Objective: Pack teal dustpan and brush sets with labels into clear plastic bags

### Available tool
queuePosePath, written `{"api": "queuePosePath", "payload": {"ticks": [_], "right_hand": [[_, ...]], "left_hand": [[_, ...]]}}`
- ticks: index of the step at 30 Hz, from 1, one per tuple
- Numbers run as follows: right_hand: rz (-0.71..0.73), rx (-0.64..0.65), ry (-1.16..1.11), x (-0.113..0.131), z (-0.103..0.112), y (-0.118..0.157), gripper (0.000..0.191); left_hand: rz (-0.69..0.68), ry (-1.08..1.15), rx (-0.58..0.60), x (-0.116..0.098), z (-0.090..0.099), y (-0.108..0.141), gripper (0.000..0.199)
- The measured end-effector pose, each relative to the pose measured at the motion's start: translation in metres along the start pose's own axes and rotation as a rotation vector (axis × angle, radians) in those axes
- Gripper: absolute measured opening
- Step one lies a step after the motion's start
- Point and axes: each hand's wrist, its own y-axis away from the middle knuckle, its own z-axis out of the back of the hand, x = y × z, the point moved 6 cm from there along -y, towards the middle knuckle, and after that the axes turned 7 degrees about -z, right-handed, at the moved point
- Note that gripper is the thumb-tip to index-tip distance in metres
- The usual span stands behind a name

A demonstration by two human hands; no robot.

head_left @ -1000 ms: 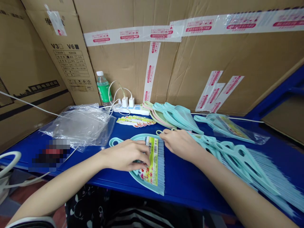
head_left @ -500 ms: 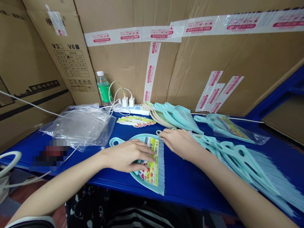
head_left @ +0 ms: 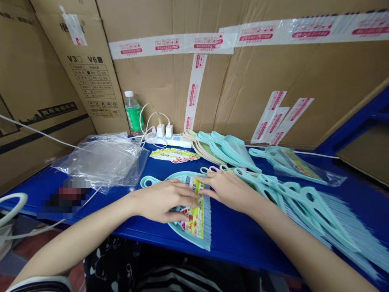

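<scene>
My left hand (head_left: pixel 162 199) lies flat, palm down, fingers spread across the dustpan (head_left: pixel 182 202), pressing the printed card (head_left: pixel 194 209) against it so it cannot slide; it grips nothing, only pins. My right hand (head_left: pixel 226 188) meets it from the other side, fingers stretched out and low, the tips resting on the top edge of the same card just beside my left fingertips, open rather than curled, so I judge it is lining the card up rather than lifting it. Both forearms come in from my body at a shallow angle and converge over the pan, wrists near the tabletop (head_left: pixel 243 231). A brush (head_left: pixel 206 215) lies in the pan under the card, its pale bristles along the edge towards my right hand, and the pan's looped handle (head_left: pixel 146 181) sticks out past my left wrist. Just beyond my right hand is a row of more brushes (head_left: pixel 304 202), overlapped like a fan, within easy reach for that hand. Further out from it lie stacked dustpans (head_left: pixel 219 148) and a bagged set (head_left: pixel 288 162). Beyond my left hand lies a small pile of spare cards (head_left: pixel 173 154), and off to its outer side a heap of clear bags (head_left: pixel 103 158). Farthest away, against the cardboard wall (head_left: pixel 273 77), stand a bottle (head_left: pixel 133 113) and a power strip (head_left: pixel 170 140).
</scene>
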Motion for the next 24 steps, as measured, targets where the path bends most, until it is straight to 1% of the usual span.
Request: {"api": "queuePosePath", "payload": {"ticks": [5,9,13,18,21,24], "right_hand": [[-0.03,0.078,-0.026,-0.001,0.0,0.001,0.038],[-0.038,0.099,-0.021,0.0,0.001,0.0,0.036],[-0.03,0.066,-0.003,0.001,0.003,0.0,0.034],[-0.008,0.01,0.028,0.0,0.008,0.001,0.041],[0.01,-0.028,0.049,-0.001,0.012,0.002,0.035],[0.034,-0.028,0.042,0.001,0.012,0.003,0.029]], "left_hand": [[-0.081,0.055,-0.025,-0.007,0.003,-0.001,0.037],[-0.099,0.099,-0.055,-0.008,0.003,-0.001,0.038],[-0.106,0.098,-0.042,-0.009,0.002,-0.001,0.04],[-0.105,0.048,-0.041,-0.009,0.001,-0.002,0.039],[-0.106,0.023,-0.064,-0.009,0.0,-0.002,0.038],[-0.114,0.0,-0.084,-0.008,-0.001,-0.002,0.037]]}}
